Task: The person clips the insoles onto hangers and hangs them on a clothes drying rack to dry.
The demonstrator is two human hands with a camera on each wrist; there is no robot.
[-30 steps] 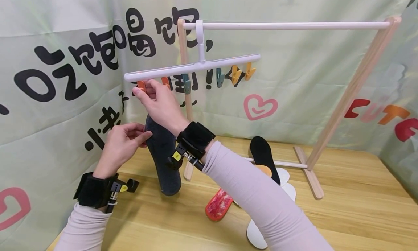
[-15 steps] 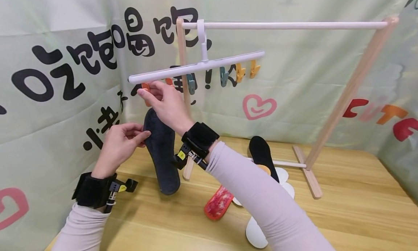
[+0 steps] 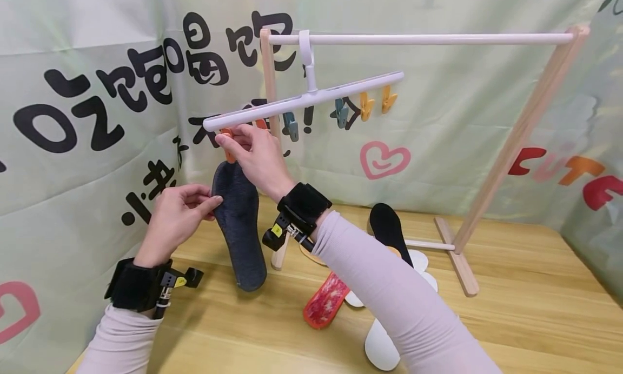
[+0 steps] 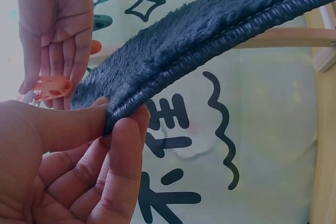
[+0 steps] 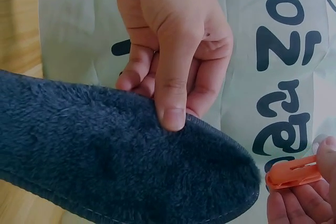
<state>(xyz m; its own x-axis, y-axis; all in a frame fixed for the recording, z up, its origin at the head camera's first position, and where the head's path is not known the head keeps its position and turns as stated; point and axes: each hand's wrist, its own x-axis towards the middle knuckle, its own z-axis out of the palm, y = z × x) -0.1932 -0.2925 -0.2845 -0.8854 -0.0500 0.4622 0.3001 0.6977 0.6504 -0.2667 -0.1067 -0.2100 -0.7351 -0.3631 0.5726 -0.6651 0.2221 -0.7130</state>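
The wooden table (image 3: pixel 525 320) serves as the tray here — no box or bin shows — and along its back edge stands a rack (image 3: pixel 438 39). A hanger (image 3: pixel 311 98) hooks over the rack's top bar near the left post and probably swings easily, so any pull on it should stay gentle. Next in size come the insoles: a black insole (image 3: pixel 386 228) lies towards the table's back edge, a red-patterned insole (image 3: pixel 323 304) farther from it, and the dark fleecy insole (image 3: pixel 238 222) is held up under the hanger's left end, over the table's left part; I cannot tell whether its lower end touches wood. The left hand (image 3: pixel 177 217) has thumb and forefinger clamped on its stitched edge near the upper end, a spot that leaves the tip free. The right hand (image 3: pixel 260 158) has thumb and fingers pinched on an orange clip (image 5: pixel 291 174), whose nose is just beside that tip; whether its jaws are parted is unclear. To clip it well, I would squeeze the clip's handles fully, feed the tip in squarely past the stitching, let the clip close — and only then release the left pinch, testing the grip first.
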